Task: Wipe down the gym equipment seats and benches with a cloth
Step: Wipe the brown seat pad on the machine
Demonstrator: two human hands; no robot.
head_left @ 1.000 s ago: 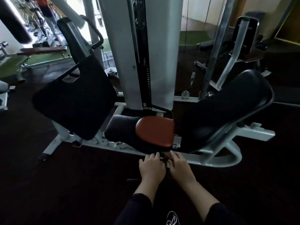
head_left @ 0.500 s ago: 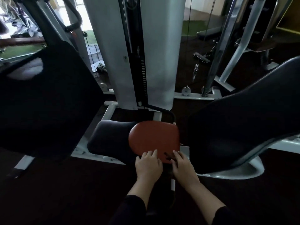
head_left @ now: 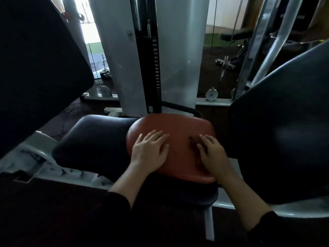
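A red-brown seat pad [head_left: 178, 127] sits in the middle of the machine, joined on its left to a black pad [head_left: 92, 139]. My left hand [head_left: 151, 150] rests flat on the red pad's left part, fingers spread. On the pad's right part lies my right hand [head_left: 211, 154], fingers bent over a small dark brownish cloth [head_left: 193, 139] that peeks out at the fingertips. The thumb is hidden under the hand. A large black backrest [head_left: 281, 136] rises just right of the seat.
A white weight-stack column [head_left: 178, 50] with a black pin rail stands right behind the seat. A big black pad [head_left: 39, 68] hangs over the left side. White frame bars [head_left: 35, 157] run along the dark floor. More machines and cables stand at the back right.
Both hands have moved forward from the seat's near edge onto its top, and have spread apart. My head has come much closer to the seat.
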